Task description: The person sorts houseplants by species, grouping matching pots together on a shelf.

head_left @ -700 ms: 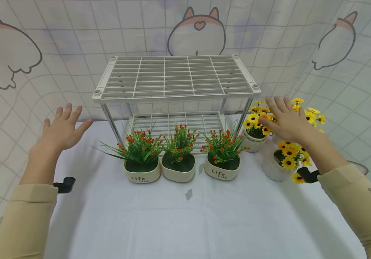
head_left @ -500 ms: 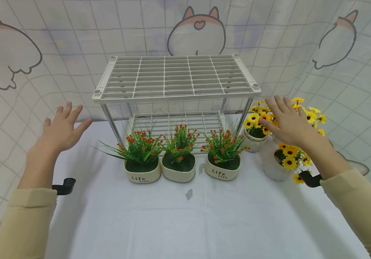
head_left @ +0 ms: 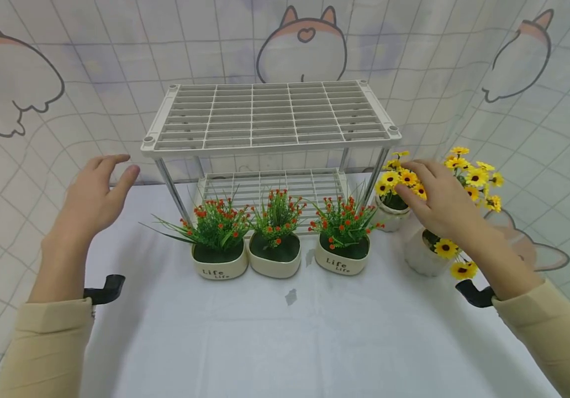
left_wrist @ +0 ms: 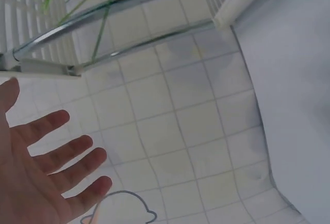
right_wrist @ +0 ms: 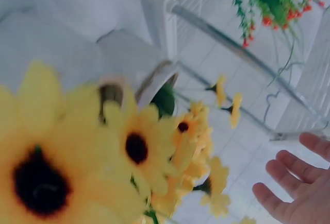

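My left hand [head_left: 91, 202] is raised to the left of a white two-tier wire-grid shelf [head_left: 272, 119]. It holds nothing, and its fingers [left_wrist: 62, 152] are spread and relaxed in the left wrist view. On the other side my right hand [head_left: 446, 207] hovers over pots of yellow flowers [head_left: 399, 179], its fingers [right_wrist: 283, 175] loosely bent and apart from the blooms. It covers part of the yellow blooms [head_left: 446, 247] of the nearer white pot [head_left: 424, 260]. Three cream pots with red-flowered plants stand before the shelf: left pot [head_left: 220, 268], middle pot [head_left: 275, 265], right pot [head_left: 341, 260].
The shelf's lower tier [head_left: 275, 177] sits low behind the red-flowered plants, between metal posts [head_left: 173, 190]. A white cloth [head_left: 265, 342] covers the table. Behind hangs a tile-patterned curtain [head_left: 116, 72] with cartoon animals.
Both hands have tipped forward. Their fingers, spread and pointing up earlier in the head view, now bend forward and lie closer together. Shelf and pots stay put.
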{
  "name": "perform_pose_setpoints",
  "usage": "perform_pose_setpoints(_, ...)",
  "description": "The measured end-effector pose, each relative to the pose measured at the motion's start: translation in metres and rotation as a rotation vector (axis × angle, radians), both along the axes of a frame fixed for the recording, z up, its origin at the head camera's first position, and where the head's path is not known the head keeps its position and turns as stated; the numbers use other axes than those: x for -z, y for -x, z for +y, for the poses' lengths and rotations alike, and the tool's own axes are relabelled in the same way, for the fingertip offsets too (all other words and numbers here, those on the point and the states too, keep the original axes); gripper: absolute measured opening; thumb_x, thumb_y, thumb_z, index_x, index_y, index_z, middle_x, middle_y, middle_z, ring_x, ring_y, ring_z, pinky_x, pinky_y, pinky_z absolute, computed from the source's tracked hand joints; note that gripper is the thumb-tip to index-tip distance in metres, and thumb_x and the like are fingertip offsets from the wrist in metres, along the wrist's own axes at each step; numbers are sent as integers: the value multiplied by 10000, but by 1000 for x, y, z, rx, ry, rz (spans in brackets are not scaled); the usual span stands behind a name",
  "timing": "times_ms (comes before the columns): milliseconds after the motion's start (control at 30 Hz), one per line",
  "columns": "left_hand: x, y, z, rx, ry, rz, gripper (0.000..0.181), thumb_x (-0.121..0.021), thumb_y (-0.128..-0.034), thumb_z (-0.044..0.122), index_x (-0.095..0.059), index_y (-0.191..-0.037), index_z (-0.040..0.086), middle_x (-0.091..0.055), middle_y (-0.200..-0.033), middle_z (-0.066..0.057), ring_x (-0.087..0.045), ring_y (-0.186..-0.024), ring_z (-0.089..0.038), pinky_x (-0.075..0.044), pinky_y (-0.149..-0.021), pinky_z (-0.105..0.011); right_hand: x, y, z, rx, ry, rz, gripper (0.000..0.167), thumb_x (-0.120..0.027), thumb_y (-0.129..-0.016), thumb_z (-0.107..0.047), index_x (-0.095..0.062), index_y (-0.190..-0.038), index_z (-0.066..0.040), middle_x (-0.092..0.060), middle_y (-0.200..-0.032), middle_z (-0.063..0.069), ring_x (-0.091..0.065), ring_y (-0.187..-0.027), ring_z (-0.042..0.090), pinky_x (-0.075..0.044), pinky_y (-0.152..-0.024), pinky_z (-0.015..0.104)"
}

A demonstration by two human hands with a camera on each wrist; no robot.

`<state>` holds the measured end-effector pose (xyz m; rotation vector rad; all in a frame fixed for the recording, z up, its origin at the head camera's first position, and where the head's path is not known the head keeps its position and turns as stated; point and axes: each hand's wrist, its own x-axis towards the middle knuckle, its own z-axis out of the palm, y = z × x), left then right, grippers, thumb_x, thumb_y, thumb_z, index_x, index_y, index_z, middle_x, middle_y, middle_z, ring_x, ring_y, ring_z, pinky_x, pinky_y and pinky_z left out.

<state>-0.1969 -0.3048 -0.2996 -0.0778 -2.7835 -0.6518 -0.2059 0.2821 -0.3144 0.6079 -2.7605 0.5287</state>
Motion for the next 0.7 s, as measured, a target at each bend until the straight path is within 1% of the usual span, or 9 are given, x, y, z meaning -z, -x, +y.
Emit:
perform_pose_setpoints(100, -3, -4, 8, -24, -71, 62, 656, -331, -1101, 488, -411, -1526, -6, -387, -1517, -312, -393, -1342, -535, -314, -1043, -710, 4, -8, -6, -22, 38, 35, 523, -564, -1062, -361, -494, -1461, -30, -476, -1457, 221, -427, -1343, 460, -353, -1054, 644)
perform_pose_setpoints(200, -4, -5, 16, -26, -172, 144, 584, -364, -1109, 440, -471, -1496, 16, -483, -1459, -277, -461, -1318, -488, -372, -1034, -665, 10, -15, -9, -66, 71, 80, 476, -595, -1052, -311, -530, -1409, -4, -513, -1408, 211, -468, -1304, 437, -385, -1027, 623)
perform_pose_setpoints(267, -5, -4, 22, -15, -246, 192, 539, -389, -1110, 414, -509, -1471, 33, -550, -1407, -241, -530, -1274, -417, -424, -1051, -531, 15, -18, -10, -96, 88, 98, 454, -615, -1043, -281, -542, -1390, 2, -529, -1389, 200, -477, -1296, 424, -396, -1017, 619)
perform_pose_setpoints(333, -6, -3, 28, 9, -330, 217, 512, -403, -1110, 405, -528, -1456, 49, -599, -1350, -197, -592, -1212, -302, -457, -1013, -385, 20, -22, -12, -120, 97, 113, 433, -637, -1030, -249, -554, -1368, 8, -544, -1371, 195, -489, -1286, 410, -408, -1013, 613)
perform_pose_setpoints(400, -7, -2, 33, 40, -432, 216, 493, -402, -1112, 390, -523, -1454, 57, -623, -1292, -133, -614, -1137, -201, -460, -946, -272, 24, -26, -14, -131, 104, 96, 422, -648, -1022, -226, -557, -1366, 2, -549, -1366, 187, -491, -1285, 405, -409, -1014, 614)
perform_pose_setpoints(467, -7, -1, 37, 78, -553, 211, 469, -409, -1113, 363, -513, -1451, 54, -626, -1231, -75, -617, -1079, -148, -471, -885, -217, 30, -30, -15, -142, 114, 73, 410, -654, -1018, -206, -557, -1368, -14, -559, -1354, 171, -505, -1265, 389, -414, -1009, 601)
perform_pose_setpoints(533, -8, 0, 40, 114, -675, 206, 454, -427, -1109, 345, -501, -1452, 56, -614, -1195, -33, -619, -1061, -146, -495, -869, -210, 36, -33, -17, -156, 128, 57, 404, -662, -1010, -186, -559, -1368, -30, -570, -1343, 153, -513, -1257, 372, -416, -1005, 593)
perform_pose_setpoints(600, -9, 1, 44, 160, -810, 204, 438, -460, -1101, 330, -508, -1434, 49, -615, -1174, -30, -625, -1050, -186, -509, -857, -214, 44, -35, -19, -168, 147, 57, 407, -680, -996, -162, -561, -1364, -36, -581, -1324, 134, -521, -1246, 348, -421, -1001, 578)
perform_pose_setpoints(700, -10, 4, 49, 197, -917, 190, 438, -498, -1091, 328, -519, -1415, 34, -615, -1179, -51, -614, -1042, -205, -509, -855, -212, 56, -39, -20, -170, 192, 95, 434, -718, -955, -112, -568, -1349, -11, -591, -1313, 133, -529, -1247, 330, -425, -1003, 568)
